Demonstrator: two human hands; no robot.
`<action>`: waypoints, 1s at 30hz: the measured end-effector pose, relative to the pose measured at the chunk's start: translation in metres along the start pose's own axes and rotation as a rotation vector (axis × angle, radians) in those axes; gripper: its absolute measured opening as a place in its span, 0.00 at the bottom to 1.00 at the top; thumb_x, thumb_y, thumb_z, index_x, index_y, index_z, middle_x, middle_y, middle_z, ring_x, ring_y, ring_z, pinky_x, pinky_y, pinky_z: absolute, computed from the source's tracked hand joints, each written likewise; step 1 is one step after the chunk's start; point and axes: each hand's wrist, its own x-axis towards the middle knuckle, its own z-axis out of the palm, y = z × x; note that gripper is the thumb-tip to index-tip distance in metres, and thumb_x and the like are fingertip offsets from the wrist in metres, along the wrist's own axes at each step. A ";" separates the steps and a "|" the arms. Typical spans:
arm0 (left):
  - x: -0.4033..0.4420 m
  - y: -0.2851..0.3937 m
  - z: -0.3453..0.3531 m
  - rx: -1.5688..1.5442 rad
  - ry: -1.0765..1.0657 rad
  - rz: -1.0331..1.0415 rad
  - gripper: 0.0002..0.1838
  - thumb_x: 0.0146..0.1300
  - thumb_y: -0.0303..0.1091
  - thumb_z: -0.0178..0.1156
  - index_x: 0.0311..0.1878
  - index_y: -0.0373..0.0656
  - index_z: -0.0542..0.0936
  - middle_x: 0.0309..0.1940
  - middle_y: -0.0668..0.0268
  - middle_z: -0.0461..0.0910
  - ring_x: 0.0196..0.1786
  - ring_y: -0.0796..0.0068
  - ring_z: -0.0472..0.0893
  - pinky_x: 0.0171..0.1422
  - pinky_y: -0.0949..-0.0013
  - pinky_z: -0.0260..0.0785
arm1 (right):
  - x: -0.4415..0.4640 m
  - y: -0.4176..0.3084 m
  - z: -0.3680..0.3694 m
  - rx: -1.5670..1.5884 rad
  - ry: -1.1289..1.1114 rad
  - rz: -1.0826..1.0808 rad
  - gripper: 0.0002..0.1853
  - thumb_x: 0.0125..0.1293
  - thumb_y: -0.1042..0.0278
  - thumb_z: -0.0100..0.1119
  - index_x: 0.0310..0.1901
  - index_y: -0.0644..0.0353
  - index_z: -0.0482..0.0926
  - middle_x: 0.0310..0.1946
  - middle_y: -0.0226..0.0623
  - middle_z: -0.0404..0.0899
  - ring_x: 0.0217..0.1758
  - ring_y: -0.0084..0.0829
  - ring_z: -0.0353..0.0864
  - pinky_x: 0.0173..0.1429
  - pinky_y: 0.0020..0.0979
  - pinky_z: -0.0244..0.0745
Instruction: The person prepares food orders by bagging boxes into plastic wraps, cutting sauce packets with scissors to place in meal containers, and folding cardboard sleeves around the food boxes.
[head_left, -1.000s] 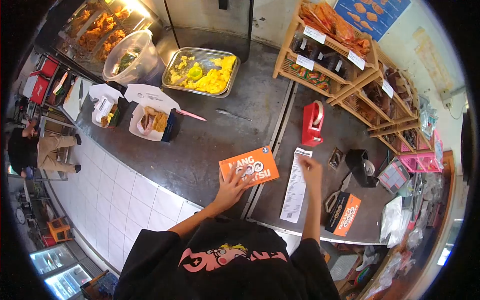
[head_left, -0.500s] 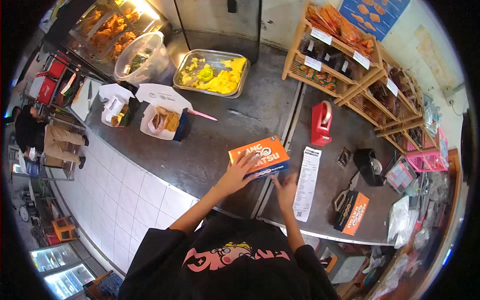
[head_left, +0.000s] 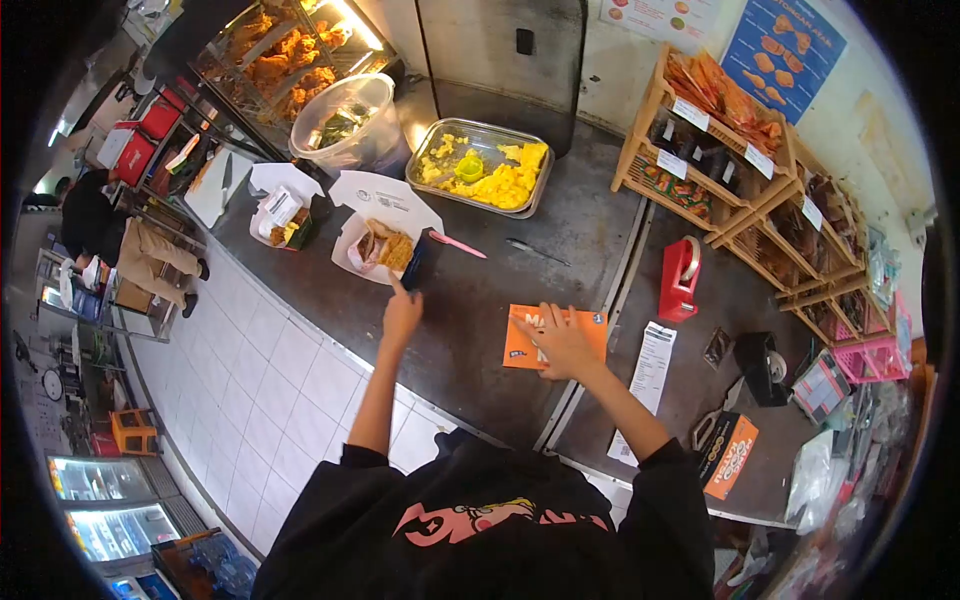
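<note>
My right hand rests with spread fingers on top of a closed orange box on the dark counter. My left hand is in the air just below an open white box of fried food, its index finger extended towards that box. A second open box of food stands to its left. Beside the food boxes lies a pink pen. The long receipt lies to the right of the orange box, partly under my right forearm.
A metal tray of yellow food and a clear tub stand at the back. On the right are a red tape dispenser, wooden racks and another orange box. A person stands far left.
My left hand has left the orange box and moved left to the open food box. My right hand has moved onto the orange box. The view has shifted, so the counter appears further right.
</note>
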 end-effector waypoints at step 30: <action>-0.166 0.162 -0.011 -0.044 -0.330 0.936 0.12 0.46 0.29 0.61 0.38 0.47 0.77 0.44 0.65 0.68 0.49 0.60 0.68 0.51 0.58 0.64 | -0.169 0.000 -0.085 0.911 0.429 0.914 0.25 0.53 0.64 0.62 0.53 0.60 0.70 0.51 0.47 0.69 0.58 0.45 0.65 0.61 0.40 0.60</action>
